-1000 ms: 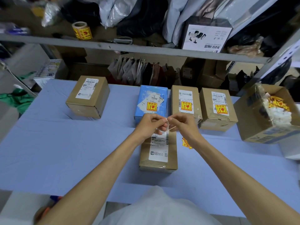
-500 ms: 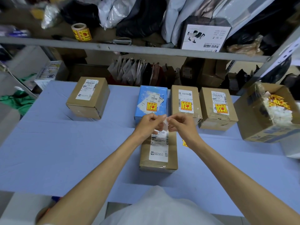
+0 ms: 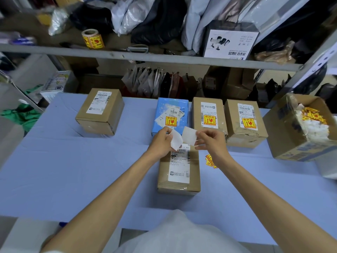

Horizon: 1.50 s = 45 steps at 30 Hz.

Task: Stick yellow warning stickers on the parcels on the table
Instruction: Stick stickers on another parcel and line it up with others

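Observation:
A brown parcel (image 3: 179, 172) with a white shipping label and no yellow sticker lies in front of me on the blue table (image 3: 73, 170). Just above its far end, my left hand (image 3: 161, 144) pinches one white sheet (image 3: 176, 142) and my right hand (image 3: 211, 141) pinches another white sheet (image 3: 189, 136). The two sheets are apart; I cannot tell which is sticker and which is backing. The blue parcel (image 3: 171, 110) and two brown parcels (image 3: 208, 110) (image 3: 245, 136) behind carry yellow stickers. A brown parcel (image 3: 102, 114) at far left has none.
Loose yellow stickers (image 3: 210, 161) lie on the table right of the near parcel. An open carton (image 3: 291, 143) holding stickers and white scraps stands at the right edge. A sticker roll (image 3: 93, 39) sits on the shelf above, among bags and boxes.
The hands were pinched together over the near parcel; now they have drawn apart, and the sheet between them has separated into two white pieces.

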Each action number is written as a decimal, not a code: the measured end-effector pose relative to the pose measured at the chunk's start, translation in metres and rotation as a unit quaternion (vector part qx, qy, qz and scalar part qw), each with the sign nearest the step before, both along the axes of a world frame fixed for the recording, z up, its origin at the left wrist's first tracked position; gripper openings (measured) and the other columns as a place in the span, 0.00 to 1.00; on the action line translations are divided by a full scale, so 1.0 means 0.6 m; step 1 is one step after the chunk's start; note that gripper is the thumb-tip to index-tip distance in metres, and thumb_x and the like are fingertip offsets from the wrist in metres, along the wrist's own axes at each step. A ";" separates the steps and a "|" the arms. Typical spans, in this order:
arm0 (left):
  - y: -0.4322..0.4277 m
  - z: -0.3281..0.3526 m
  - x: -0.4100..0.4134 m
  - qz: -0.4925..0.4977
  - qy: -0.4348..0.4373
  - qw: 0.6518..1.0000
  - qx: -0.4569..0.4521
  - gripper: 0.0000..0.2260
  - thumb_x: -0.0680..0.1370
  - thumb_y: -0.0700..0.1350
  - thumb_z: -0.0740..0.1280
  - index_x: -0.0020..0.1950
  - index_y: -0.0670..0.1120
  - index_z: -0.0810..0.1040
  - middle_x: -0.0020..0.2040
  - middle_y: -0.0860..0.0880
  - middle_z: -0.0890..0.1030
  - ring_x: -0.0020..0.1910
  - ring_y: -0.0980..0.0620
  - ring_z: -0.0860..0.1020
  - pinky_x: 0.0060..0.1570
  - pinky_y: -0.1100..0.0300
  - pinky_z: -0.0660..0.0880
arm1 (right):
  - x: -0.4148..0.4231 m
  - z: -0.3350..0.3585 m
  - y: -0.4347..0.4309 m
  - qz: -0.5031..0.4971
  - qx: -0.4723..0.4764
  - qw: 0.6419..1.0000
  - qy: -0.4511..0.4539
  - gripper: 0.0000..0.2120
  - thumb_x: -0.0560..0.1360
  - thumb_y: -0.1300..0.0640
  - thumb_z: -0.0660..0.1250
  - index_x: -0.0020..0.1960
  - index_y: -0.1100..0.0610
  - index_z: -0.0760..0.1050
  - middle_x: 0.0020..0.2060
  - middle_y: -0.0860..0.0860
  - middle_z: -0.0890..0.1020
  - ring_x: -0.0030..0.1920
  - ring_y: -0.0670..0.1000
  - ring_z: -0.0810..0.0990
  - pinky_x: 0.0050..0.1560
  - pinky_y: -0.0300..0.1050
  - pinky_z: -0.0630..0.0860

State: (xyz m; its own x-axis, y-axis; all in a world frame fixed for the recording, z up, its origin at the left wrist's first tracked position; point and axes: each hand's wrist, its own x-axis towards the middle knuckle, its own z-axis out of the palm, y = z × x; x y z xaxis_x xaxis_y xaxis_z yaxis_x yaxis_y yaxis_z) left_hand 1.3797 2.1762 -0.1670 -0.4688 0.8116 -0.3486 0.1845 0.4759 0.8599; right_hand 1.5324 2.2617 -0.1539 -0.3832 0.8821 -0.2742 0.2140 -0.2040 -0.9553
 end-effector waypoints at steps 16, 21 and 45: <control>-0.002 0.008 0.022 -0.045 0.082 0.995 0.021 0.14 0.83 0.51 0.55 0.42 0.46 0.71 0.40 0.49 0.75 0.40 0.52 0.73 0.39 0.56 0.69 | -0.005 -0.010 -0.006 -0.021 0.003 1.000 -0.012 0.05 0.76 0.65 0.66 0.46 0.68 0.78 0.39 0.60 0.83 0.37 0.56 0.84 0.32 0.43 0.80; -0.010 0.004 0.020 -0.032 0.063 0.997 0.043 0.10 0.83 0.39 0.53 0.53 0.44 0.74 0.38 0.50 0.75 0.39 0.52 0.74 0.36 0.58 0.73 | -0.005 -0.009 -0.010 -0.022 0.028 0.999 -0.033 0.05 0.76 0.64 0.65 0.45 0.66 0.78 0.39 0.59 0.83 0.35 0.53 0.83 0.32 0.43 0.81; 0.001 0.004 0.035 -0.034 0.051 0.997 0.054 0.11 0.74 0.49 0.71 0.54 0.49 0.75 0.49 0.53 0.80 0.49 0.57 0.77 0.43 0.69 0.70 | -0.022 -0.015 -0.021 0.071 0.041 0.996 -0.038 0.08 0.75 0.61 0.68 0.53 0.61 0.81 0.45 0.55 0.85 0.46 0.52 0.85 0.51 0.49 0.82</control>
State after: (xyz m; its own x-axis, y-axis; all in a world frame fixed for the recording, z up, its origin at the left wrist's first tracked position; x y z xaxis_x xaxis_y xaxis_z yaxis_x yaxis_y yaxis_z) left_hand 1.4010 2.1769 -0.1648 -0.4406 0.8727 -0.2103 0.3015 0.3645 0.8810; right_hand 1.5192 2.2494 -0.1631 -0.4860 0.8417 -0.2354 0.3067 -0.0880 -0.9477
